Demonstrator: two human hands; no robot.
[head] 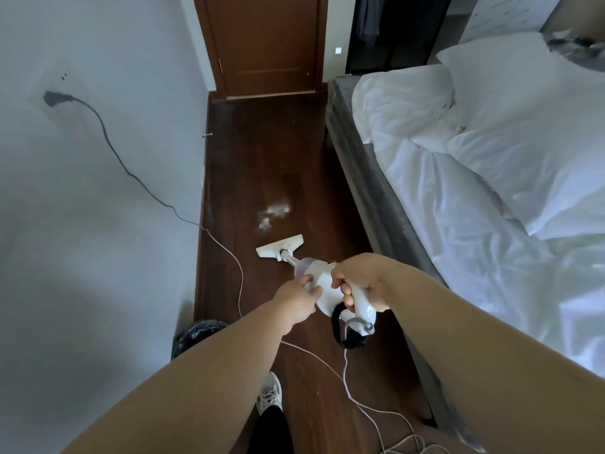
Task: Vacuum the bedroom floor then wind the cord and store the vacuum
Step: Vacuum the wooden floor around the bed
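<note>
- Right hand (361,283) gripped vacuum (327,290) handle; left hand (296,301) held its body.
- Looked light, rigid; handle seemed best hold.
- Cord (347,385) trailed slack below hands.

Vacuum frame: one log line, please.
phase: vacuuming | right hand: holds vacuum handle | left hand: holds body | floor head: just short of white debris | cord: plugged in

I can read no text, label, brand or number anywhere in this view. On the top of the white floor head (280,246) of the vacuum there is a small grey mark that could be a brand name, but it is too small and too blurred for me to make out any letter. The small bright square on the wall (338,50) beside the door carries no sign that I can see.
</note>
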